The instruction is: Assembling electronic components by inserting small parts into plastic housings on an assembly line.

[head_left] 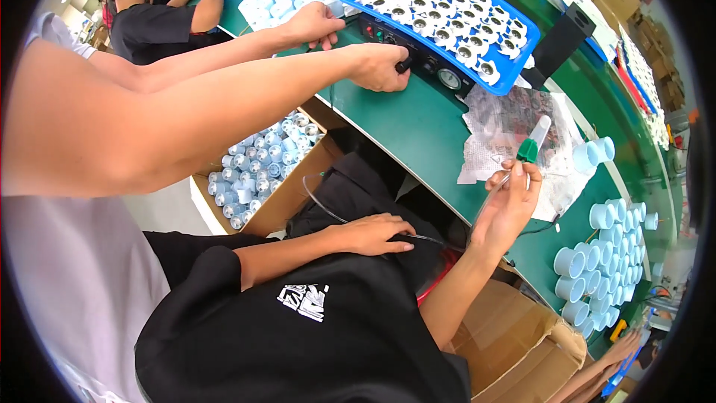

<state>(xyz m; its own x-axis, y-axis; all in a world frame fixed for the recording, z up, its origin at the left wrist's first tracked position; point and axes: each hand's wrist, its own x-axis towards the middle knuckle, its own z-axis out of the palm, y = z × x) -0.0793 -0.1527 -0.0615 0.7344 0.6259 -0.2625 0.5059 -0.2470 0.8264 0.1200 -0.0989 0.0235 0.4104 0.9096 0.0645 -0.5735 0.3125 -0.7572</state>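
My right hand (511,201) is raised above the table's edge, its fingers closed around the line just under a green fitting (528,151). A short clear tapered barrel (544,128) points up from that fitting, like a dispensing syringe on its air hose. My left hand (377,234) lies over my lap with fingers stretched out, resting against a thin clear hose (429,238). At the left, another person's two hands touch a black control box (425,67) with a round gauge; one is at a knob on its front, the other at its left end.
A blue tray (514,78) of white parts sits on the box. Light blue cups (597,269) stand at the right, beside crumpled paper (485,142). An open carton (291,186) of cups is below the green table (403,134); another carton (514,336) stands near my right arm.
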